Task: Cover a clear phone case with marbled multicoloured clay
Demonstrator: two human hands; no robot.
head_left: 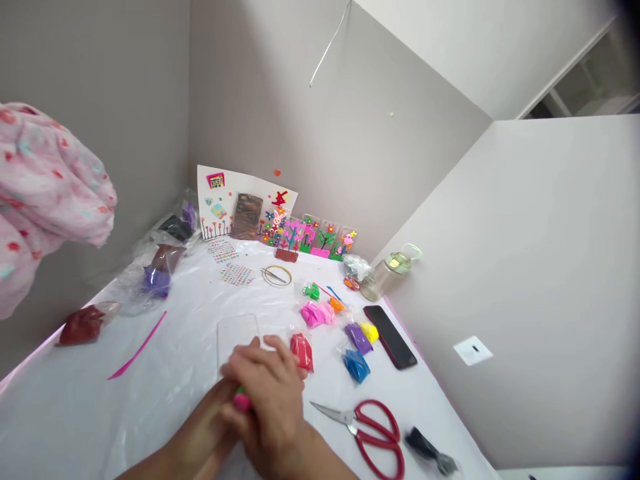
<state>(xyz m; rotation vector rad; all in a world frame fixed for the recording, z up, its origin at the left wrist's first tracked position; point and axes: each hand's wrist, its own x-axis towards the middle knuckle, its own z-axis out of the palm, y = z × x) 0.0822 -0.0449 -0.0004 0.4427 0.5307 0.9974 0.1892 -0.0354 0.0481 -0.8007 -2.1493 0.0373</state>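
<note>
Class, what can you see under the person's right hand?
Beneath the right hand shows part of the left hand, with a small pink-and-green piece peeking out between them. The left palm is covered, as is any more of that piece.

On the white-covered table (90,417) lie a clear panel (237,337), coloured packets (359,338), scissors (345,418) and a phone (390,337).
</note>
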